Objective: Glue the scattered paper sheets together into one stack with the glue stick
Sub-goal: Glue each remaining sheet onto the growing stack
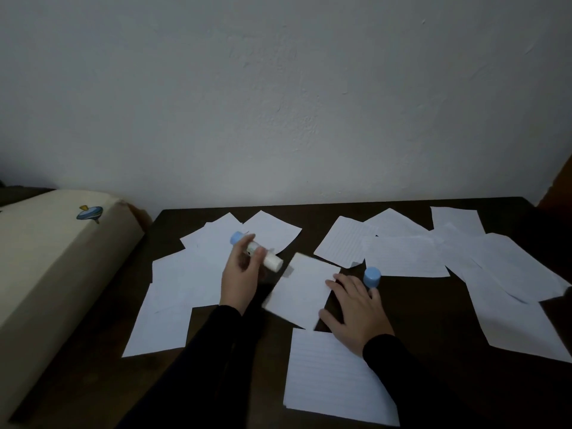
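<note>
Nearest the camera lies a lined sheet [334, 376] on the dark table [433, 308], w/ both black sleeves crossing above it. Just beyond, the right hand [356, 308] rests flat, fingers spread, on the right edge of a small sheet [301, 292] that looks blurred, prob. mid-slide; it grips nothing. A blue cap [372, 277] stands at its fingertips. The left hand [243, 274] is curled round the glue stick [258, 252], uncapped, white tip pointing toward that sheet but not touching it. Further back, loose sheets [402, 255] are scattered left & right up to the wall. To do the step well: pin the sheet firmly, run glue along edges & centre w/ light strokes, then press it square onto the next one.
</note>
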`<state>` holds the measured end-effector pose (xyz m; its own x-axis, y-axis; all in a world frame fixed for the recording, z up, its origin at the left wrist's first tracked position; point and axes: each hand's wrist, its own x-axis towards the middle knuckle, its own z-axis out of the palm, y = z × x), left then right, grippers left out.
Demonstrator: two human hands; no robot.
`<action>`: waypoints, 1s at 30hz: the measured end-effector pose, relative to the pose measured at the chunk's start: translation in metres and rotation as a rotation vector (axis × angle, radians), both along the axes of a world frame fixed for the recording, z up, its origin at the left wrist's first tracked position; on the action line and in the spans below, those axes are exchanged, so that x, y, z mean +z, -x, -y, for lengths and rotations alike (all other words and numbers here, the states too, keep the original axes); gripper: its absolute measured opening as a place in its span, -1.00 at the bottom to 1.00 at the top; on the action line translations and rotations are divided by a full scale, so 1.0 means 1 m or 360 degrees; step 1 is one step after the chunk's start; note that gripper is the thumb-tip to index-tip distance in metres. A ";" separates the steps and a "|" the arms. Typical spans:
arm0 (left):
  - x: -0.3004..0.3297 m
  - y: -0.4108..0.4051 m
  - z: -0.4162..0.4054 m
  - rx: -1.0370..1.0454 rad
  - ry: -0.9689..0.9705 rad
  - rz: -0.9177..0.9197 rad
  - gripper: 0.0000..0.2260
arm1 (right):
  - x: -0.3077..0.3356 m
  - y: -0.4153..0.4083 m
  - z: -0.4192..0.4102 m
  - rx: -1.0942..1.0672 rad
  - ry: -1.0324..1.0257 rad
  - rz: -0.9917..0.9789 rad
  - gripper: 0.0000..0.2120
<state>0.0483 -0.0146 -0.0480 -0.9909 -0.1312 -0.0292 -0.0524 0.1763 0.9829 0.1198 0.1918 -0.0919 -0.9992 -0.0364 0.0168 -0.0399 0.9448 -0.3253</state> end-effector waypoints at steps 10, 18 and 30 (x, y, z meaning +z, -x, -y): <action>-0.013 -0.022 0.008 0.0101 0.0321 0.0033 -0.72 | -0.001 -0.001 0.000 0.0026 0.0054 -0.0042 -0.51; -0.015 -0.022 0.014 0.0180 0.0580 0.0107 -0.62 | -0.007 -0.006 -0.002 0.0023 0.0164 -0.0374 -0.70; -0.021 -0.060 0.001 0.0141 0.0847 -0.0237 -0.72 | -0.007 -0.002 -0.004 -0.0022 0.0217 -0.0345 -0.71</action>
<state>0.1086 -0.0151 -0.0687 -0.9639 -0.1724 0.2031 0.0431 0.6514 0.7575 0.1222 0.1960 -0.0992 -0.9720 -0.0057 0.2348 -0.1102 0.8938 -0.4348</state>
